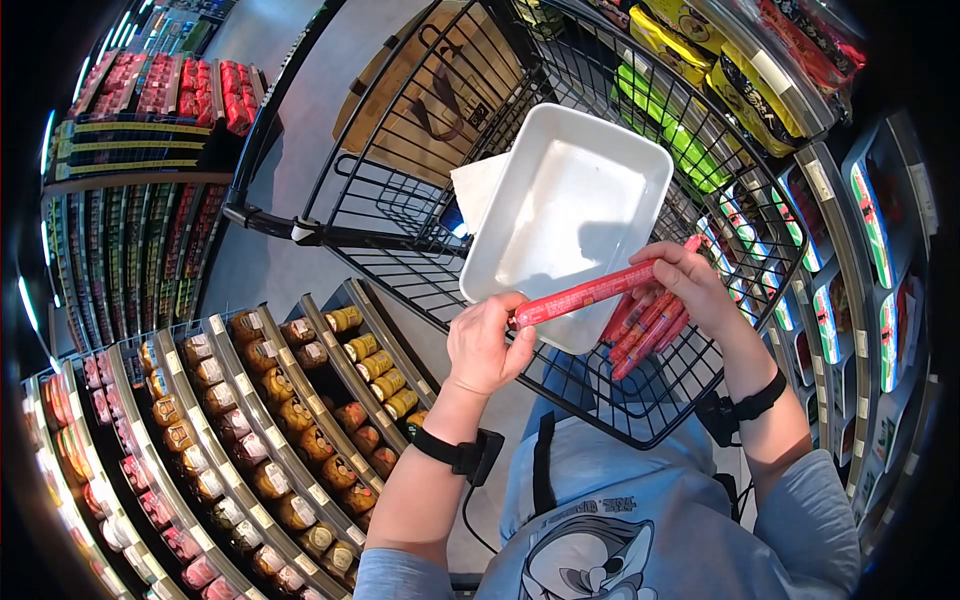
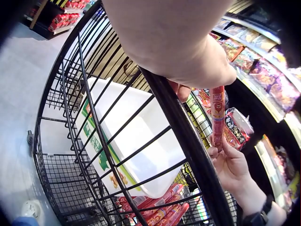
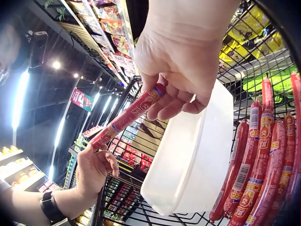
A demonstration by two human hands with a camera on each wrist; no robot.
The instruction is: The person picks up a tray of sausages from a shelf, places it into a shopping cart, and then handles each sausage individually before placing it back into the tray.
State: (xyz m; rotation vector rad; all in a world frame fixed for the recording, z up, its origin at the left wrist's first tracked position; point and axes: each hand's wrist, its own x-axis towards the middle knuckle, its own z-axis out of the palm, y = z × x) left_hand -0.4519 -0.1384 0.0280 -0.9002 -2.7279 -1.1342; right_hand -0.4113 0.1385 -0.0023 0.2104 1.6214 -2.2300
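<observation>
One long sausage in red printed wrapping is stretched level between both hands, above the near edge of a white plastic tub. My left hand pinches its left end between thumb and fingers. At the other end, my right hand grips it with thumb and fingertips. Several more wrapped red sausages lie side by side in the shopping cart, next to the tub and below my right hand. The tub's inside shows bare white in the head view.
A brown paper bag stands deeper in the cart. Shelves of jars flank the lower left. On the right, racks hold packaged goods, with yellow bags near the top. The cart's black rim runs close to both wrists.
</observation>
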